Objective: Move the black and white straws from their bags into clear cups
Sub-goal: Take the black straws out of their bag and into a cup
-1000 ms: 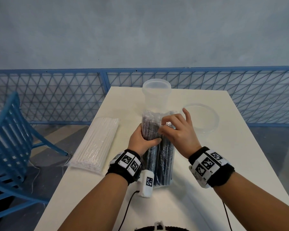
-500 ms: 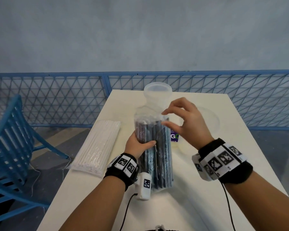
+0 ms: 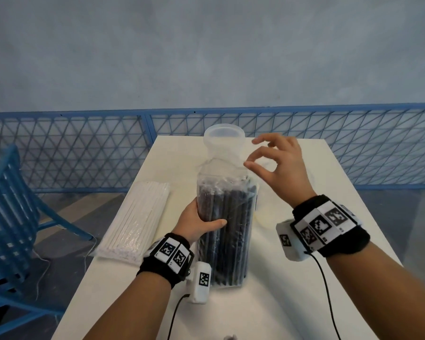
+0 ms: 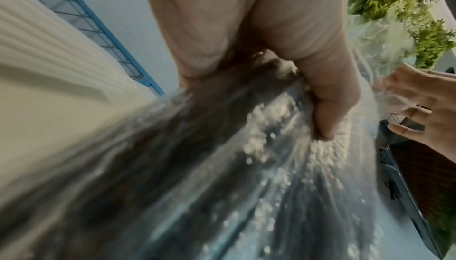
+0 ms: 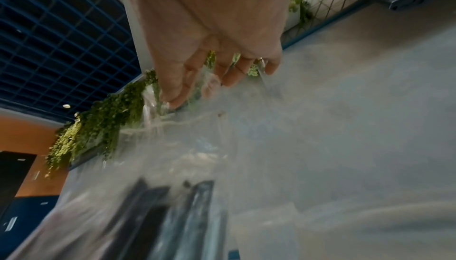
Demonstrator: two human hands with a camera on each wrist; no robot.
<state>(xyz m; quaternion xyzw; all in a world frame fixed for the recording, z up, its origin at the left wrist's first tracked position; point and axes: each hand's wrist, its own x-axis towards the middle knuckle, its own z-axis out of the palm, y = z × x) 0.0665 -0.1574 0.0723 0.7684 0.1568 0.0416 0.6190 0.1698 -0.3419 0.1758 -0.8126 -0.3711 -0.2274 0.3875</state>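
A clear bag of black straws (image 3: 225,231) stands upright on the white table (image 3: 292,303). My left hand (image 3: 203,220) grips it at mid-height, thumb across the front. In the left wrist view the thumb (image 4: 328,108) presses into the bag (image 4: 222,176). My right hand (image 3: 249,155) is at the bag's top; in the right wrist view its fingertips (image 5: 172,96) pinch the loose clear plastic (image 5: 187,131) above the straws. A bag of white straws (image 3: 138,217) lies flat to the left. A tall clear cup (image 3: 223,138) stands just behind the black straws.
A blue chair (image 3: 8,204) stands left of the table. A blue mesh fence (image 3: 84,153) runs behind the table's far edge. Cables trail from both wrist cameras over the near part of the table. My right hand hides what lies on the table behind it.
My right hand has risen from the front of the black straw bag to its top, drawing the loose plastic upward. The left hand keeps its grip; the bag stands taller.
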